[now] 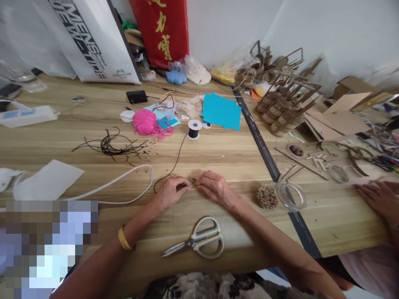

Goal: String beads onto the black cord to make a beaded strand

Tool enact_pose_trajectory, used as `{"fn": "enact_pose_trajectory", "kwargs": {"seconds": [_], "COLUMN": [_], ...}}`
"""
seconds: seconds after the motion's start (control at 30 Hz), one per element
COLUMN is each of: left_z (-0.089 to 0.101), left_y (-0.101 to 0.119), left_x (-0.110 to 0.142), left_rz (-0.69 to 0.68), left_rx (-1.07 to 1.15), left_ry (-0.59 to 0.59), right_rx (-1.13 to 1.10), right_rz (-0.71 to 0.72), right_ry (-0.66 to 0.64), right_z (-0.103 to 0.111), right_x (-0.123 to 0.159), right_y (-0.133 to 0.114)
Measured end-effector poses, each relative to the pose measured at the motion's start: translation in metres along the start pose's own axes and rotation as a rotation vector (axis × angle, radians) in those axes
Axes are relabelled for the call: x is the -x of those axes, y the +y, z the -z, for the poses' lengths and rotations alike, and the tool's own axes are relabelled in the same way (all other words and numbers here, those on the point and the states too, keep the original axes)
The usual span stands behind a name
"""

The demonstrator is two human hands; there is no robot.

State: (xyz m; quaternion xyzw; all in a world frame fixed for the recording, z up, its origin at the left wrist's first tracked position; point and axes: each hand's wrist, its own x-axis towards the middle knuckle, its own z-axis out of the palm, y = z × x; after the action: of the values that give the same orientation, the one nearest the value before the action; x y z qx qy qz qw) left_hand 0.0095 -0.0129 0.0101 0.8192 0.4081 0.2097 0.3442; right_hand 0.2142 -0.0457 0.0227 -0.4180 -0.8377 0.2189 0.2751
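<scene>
My left hand [171,192] rests on the wooden table [218,153] with its fingers pinched on a thin dark cord [174,164]. The cord runs up to a black thread spool [194,129]. My right hand [215,187] is closed in a pinch just to the right, fingertips almost touching the left ones. A small bead [194,181] sits between the two pinches. A yellow bangle [124,238] is on my left wrist. A container of mixed coloured beads [267,197] lies right of my right hand.
White-handled scissors [199,241] lie near the front edge. A pink yarn ball [145,122], blue paper [221,110], cut black cords [112,146], a white cable [134,182] and a clear lid [291,196] are around. Another person's hand [378,199] rests at the right.
</scene>
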Motion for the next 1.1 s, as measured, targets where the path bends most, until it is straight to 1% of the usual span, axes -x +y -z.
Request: {"fn": "enact_pose_trajectory", "kwargs": {"seconds": [0.1,0.23,0.3,0.4,0.5,0.6,0.77,0.87,1.03,1.1], "left_z": [0.002,0.0,-0.001,0.001,0.008,0.016,0.027,0.034,0.045,0.045], "left_y": [0.004,0.0,-0.005,-0.007,-0.005,-0.005,-0.017,-0.02,-0.01,-0.007], "left_x": [0.001,0.003,0.005,0.006,0.006,0.006,0.008,0.009,0.004,0.003], "left_rz": [0.055,0.1,0.114,0.098,0.086,0.079,0.058,0.053,0.106,0.13], "left_rx": [0.059,0.171,0.158,0.112,0.081,0.038,-0.071,-0.101,0.017,0.069], "left_ry": [-0.01,-0.084,-0.128,-0.192,-0.246,-0.276,-0.24,-0.204,-0.053,-0.033], "right_rx": [-0.01,-0.054,-0.074,-0.084,-0.078,-0.084,-0.086,-0.075,-0.018,0.023], "right_rz": [-0.001,-0.023,-0.033,-0.045,-0.054,-0.064,-0.076,-0.078,-0.046,-0.035], "right_ry": [0.022,0.04,0.045,0.047,0.066,0.096,0.145,0.14,0.114,0.102], "right_z": [-0.003,-0.011,-0.013,-0.014,-0.015,-0.017,-0.021,-0.023,-0.028,-0.029], "right_x": [0.001,0.007,0.011,0.015,0.018,0.02,0.023,0.023,0.024,0.025], "right_y": [-0.001,-0.004,-0.006,-0.008,-0.007,-0.004,0.001,0.002,0.003,0.003]}}
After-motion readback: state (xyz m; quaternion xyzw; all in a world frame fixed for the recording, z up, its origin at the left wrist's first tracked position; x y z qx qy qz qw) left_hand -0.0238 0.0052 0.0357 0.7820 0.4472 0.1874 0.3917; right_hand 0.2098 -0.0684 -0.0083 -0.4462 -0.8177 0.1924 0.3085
